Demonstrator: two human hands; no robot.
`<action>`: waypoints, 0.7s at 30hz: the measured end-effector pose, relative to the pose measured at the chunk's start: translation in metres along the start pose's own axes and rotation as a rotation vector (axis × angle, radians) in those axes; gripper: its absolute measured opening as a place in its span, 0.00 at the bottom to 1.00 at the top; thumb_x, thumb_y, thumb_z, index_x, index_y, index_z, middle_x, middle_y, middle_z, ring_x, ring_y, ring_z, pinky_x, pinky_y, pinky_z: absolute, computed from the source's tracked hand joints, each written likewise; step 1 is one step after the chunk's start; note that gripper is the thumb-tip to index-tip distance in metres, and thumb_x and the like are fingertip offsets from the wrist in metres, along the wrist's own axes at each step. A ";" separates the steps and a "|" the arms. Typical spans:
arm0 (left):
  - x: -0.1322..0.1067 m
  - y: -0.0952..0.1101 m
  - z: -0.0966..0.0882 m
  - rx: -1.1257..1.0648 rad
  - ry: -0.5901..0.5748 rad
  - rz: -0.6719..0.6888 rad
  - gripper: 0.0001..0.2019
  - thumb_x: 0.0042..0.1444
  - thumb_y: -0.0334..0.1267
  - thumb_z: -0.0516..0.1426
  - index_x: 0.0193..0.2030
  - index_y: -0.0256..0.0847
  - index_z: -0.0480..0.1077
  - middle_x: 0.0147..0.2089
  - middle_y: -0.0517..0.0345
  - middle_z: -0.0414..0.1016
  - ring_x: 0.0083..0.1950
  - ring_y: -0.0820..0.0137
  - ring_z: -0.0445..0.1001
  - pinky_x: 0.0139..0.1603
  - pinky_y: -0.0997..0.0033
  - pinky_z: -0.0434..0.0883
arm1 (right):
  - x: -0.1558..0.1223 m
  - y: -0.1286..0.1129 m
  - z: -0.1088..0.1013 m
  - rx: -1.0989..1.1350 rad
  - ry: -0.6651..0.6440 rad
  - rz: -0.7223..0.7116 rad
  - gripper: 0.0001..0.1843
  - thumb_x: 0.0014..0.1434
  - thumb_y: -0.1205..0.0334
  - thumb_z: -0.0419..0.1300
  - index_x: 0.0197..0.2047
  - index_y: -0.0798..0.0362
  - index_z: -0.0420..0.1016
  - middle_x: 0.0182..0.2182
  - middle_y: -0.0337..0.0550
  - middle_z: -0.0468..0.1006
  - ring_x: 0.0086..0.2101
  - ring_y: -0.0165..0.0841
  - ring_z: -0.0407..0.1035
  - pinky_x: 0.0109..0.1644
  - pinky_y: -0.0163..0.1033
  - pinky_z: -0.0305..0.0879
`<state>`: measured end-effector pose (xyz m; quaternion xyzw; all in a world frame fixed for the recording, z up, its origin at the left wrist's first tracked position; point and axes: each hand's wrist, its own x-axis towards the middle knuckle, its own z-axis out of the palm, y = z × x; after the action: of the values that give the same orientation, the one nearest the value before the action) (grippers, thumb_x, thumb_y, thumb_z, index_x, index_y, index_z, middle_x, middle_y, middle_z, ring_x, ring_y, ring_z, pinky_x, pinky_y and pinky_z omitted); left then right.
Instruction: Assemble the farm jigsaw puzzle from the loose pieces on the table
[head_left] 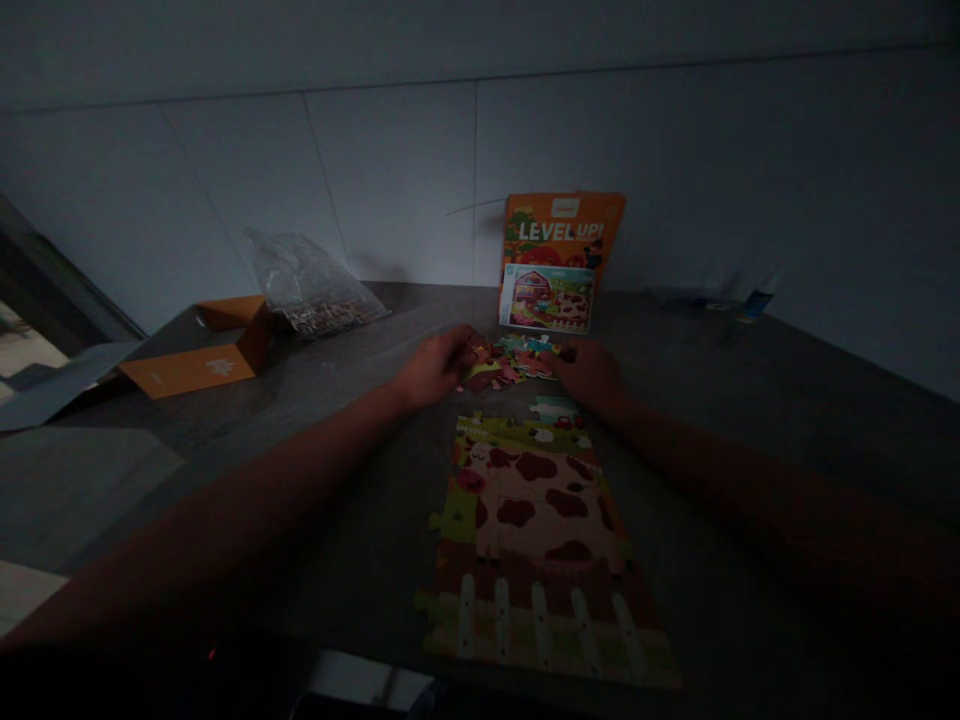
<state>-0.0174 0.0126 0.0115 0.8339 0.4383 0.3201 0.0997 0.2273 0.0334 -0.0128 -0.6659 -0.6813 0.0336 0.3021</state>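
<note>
Between the fingertips of the two hands lies a small heap of loose puzzle pieces point(504, 368), with the left hand point(433, 368) at its left edge and the right hand point(589, 375) at its right. The left fingers curl over the heap's side and the right fingers are bunched at its far right corner; the light is so dim that I cannot tell whether either set is gripping a piece or only touching one. On the near side of both sets of fingers, between the forearms, lies the joined puzzle section point(540, 510), flat, showing a spotted cow above a white fence. Its long axis seems to run away from the person, straight towards the heap, and its far edge stops just short of the loose pieces. That far edge is stepped: a joined piece with a red vehicle point(568, 422) juts out on the right, so the right fingers are nearer to it than the left, while free tabs stick out along the left side, below the left hand. Straight beyond the fingers, just past the heap, a picture card point(551, 300) leans upright against an orange "LEVEL UP!" panel point(562, 232).
</note>
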 end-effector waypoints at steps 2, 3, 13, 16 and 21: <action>0.000 0.001 -0.001 -0.015 0.013 0.033 0.13 0.60 0.34 0.52 0.48 0.39 0.74 0.43 0.56 0.81 0.41 0.71 0.77 0.42 0.75 0.69 | 0.000 0.000 -0.001 -0.002 -0.006 -0.001 0.17 0.60 0.49 0.58 0.27 0.53 0.71 0.29 0.45 0.76 0.30 0.35 0.68 0.30 0.38 0.49; 0.001 0.001 -0.002 -0.025 0.012 0.044 0.13 0.61 0.34 0.52 0.48 0.41 0.75 0.45 0.57 0.81 0.42 0.71 0.77 0.44 0.75 0.69 | 0.000 0.000 -0.001 -0.004 -0.006 -0.001 0.17 0.60 0.49 0.58 0.27 0.53 0.71 0.29 0.45 0.76 0.31 0.35 0.68 0.30 0.38 0.50; 0.003 -0.001 -0.003 -0.053 -0.042 -0.023 0.08 0.58 0.36 0.60 0.40 0.37 0.79 0.41 0.54 0.82 0.38 0.70 0.77 0.41 0.74 0.69 | -0.002 -0.001 0.000 0.021 0.028 0.072 0.22 0.57 0.51 0.62 0.51 0.55 0.71 0.40 0.50 0.78 0.42 0.43 0.72 0.42 0.42 0.62; 0.001 0.003 -0.004 -0.055 -0.074 0.008 0.09 0.59 0.36 0.59 0.42 0.38 0.80 0.42 0.54 0.82 0.40 0.69 0.77 0.44 0.73 0.70 | -0.006 -0.005 -0.004 -0.029 0.119 -0.028 0.22 0.56 0.54 0.63 0.52 0.56 0.72 0.44 0.53 0.77 0.45 0.45 0.70 0.45 0.45 0.61; 0.000 0.007 -0.004 0.019 -0.098 0.012 0.11 0.60 0.33 0.58 0.47 0.42 0.80 0.46 0.56 0.82 0.44 0.68 0.78 0.48 0.73 0.70 | -0.030 -0.037 -0.024 -0.017 -0.054 -0.459 0.13 0.63 0.58 0.55 0.33 0.56 0.76 0.31 0.49 0.78 0.34 0.37 0.69 0.39 0.40 0.57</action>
<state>-0.0159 0.0078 0.0176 0.8521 0.4309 0.2754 0.1113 0.2039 -0.0076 0.0124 -0.4950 -0.8230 -0.0238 0.2776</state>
